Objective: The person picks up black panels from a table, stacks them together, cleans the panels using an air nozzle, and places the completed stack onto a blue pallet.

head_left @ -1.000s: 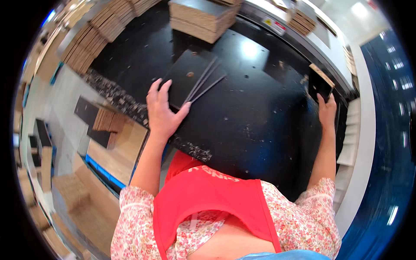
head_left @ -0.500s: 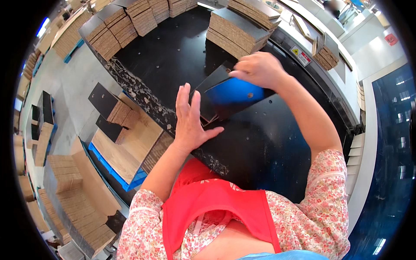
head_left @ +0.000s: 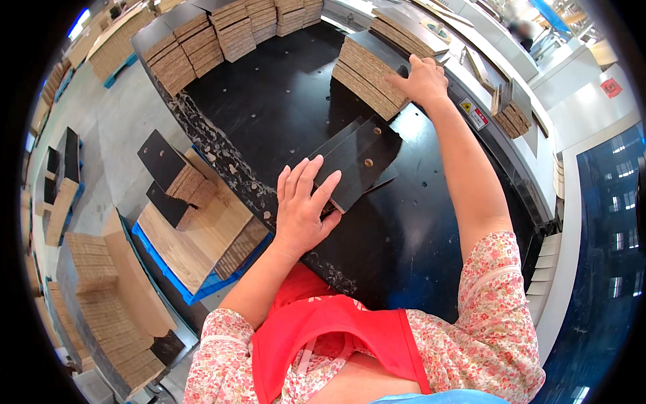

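Observation:
Several dark panels [head_left: 360,161] with round holes lie loosely fanned on the black worktable [head_left: 269,87]. My left hand [head_left: 303,205] is at their near left edge, fingers stretched out and thumb apart, touching the top panel's side without gripping it. Farther back and to the right, my right hand [head_left: 424,81] reaches over the right end of a chipboard stack [head_left: 370,74] with dark top faces. Its thumb and fingers are spread at the top corner of that stack, and no panel is lifted in it.
More chipboard stacks [head_left: 222,34] line the table's far left edge. A second stack [head_left: 410,34] stands behind mine, beside a machine rail with a warning label [head_left: 473,113]. At left, a pallet [head_left: 195,289] carries wood-grain boards and dark panels.
The panel my right hand was holding, tilted and shining blue, now lies flat on the others. My right hand has moved away to the stack behind; my left hand stays by the panels.

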Demonstrator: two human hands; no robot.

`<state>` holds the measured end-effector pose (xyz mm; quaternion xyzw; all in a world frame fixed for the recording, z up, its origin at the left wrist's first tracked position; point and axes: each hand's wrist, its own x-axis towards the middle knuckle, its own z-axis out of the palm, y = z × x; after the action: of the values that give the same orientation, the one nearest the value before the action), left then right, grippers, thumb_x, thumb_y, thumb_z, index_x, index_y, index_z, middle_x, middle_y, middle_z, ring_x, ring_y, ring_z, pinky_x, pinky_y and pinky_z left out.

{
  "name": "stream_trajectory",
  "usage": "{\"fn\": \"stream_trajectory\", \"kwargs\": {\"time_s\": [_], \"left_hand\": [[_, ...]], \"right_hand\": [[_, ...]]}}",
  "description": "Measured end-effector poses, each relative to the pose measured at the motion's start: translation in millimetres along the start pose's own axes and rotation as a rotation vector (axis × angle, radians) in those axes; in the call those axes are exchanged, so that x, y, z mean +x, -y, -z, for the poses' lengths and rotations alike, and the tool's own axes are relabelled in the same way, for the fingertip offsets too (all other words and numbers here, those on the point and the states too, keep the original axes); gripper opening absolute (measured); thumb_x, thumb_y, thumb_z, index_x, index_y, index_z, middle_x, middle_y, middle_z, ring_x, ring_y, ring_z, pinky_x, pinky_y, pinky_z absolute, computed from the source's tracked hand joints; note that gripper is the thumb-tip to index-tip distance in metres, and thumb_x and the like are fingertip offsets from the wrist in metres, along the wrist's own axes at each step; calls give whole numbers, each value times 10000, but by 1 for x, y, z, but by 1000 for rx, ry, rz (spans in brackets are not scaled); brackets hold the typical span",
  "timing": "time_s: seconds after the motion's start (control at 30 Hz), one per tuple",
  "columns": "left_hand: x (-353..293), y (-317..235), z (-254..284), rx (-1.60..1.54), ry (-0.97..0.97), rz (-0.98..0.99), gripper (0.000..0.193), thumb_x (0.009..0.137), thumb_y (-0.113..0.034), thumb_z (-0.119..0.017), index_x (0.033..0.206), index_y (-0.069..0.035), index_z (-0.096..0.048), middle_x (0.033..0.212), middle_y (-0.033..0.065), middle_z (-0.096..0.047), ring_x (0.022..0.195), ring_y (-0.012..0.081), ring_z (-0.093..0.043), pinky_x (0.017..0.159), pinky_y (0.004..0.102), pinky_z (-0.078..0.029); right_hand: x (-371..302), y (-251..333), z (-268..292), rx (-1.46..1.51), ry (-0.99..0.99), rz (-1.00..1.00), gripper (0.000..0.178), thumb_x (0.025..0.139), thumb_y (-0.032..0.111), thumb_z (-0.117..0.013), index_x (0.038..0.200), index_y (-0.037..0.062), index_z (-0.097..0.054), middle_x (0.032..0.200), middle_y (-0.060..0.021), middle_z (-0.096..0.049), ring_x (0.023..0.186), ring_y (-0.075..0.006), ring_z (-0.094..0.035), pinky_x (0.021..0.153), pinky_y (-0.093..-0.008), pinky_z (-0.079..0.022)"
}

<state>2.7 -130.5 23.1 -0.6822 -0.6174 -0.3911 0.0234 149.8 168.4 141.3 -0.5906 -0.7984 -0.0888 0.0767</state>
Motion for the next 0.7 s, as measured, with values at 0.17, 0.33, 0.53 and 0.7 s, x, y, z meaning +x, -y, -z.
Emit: {"fn": "stream_trajectory", "kwargs": {"time_s": [0.17,0.33,0.53,0.7], "left_hand": [[1,3,-3,5,-39,-19,742,622,-144,-806,1330,-188,-589,1457,134,-466,1336,353,-437,1136,539,-282],[4,0,-4,12,-52,-37,718,636,-131,-796,1322,-174,-591,1444,137,-477,1330,357,-441,1133,539,-286],[4,3,-4,37,-43,-63,681,674,-118,-770,1328,-144,-580,1441,152,-476,1334,358,-439,1131,553,-286],[4,5,-6,58,4,-73,694,690,-103,-755,1357,-130,-565,1462,156,-461,1359,359,-413,1149,534,-256]], "right_hand": [[7,-15,3,26,-84,230,582,936,491,-605,1342,79,-540,1158,-166,-657,1105,-372,-627,933,-468,-525],[-1,-52,15,-24,-589,336,315,994,286,-538,1216,67,-584,1004,-164,-707,939,-334,-694,748,-435,-575],[-97,-108,19,879,-445,1,389,991,238,-602,1252,-50,-624,996,-110,-722,884,-158,-654,834,-279,-496],[-211,-144,26,1020,-440,-235,351,992,184,-640,1254,-50,-629,982,-8,-681,875,-64,-569,806,-219,-466]]}}
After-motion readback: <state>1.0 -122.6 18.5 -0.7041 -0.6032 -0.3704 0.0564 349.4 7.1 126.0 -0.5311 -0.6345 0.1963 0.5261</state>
